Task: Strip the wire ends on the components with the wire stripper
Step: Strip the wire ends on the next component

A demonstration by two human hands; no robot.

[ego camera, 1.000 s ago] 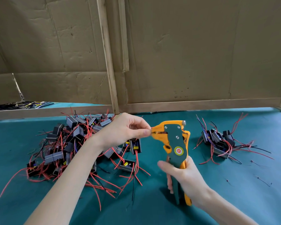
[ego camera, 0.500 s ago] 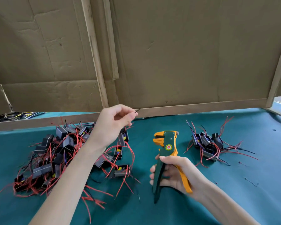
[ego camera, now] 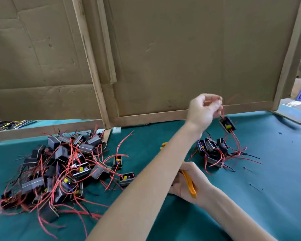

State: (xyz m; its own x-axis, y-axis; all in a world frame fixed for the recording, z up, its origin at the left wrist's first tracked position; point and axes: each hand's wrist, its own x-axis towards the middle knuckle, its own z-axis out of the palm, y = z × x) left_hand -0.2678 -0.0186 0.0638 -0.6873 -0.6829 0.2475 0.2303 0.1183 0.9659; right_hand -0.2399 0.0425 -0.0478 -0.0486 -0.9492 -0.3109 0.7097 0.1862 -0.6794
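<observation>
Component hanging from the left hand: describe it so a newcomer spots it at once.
Start at the teal table, right side, where the smaller pile lies. Above it the left hand pinches a red wire, and one black component dangles from it, the only one in the air.

Teal table cover (ego camera: 276,180), red wires (ego camera: 236,141), orange stripper handle (ego camera: 189,184).

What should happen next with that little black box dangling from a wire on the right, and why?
Probably let go, dropping the component onto the small pile just below. The left hand pinches its red wire above that pile, while the right hand holds the wire stripper lower down, away from it.
</observation>
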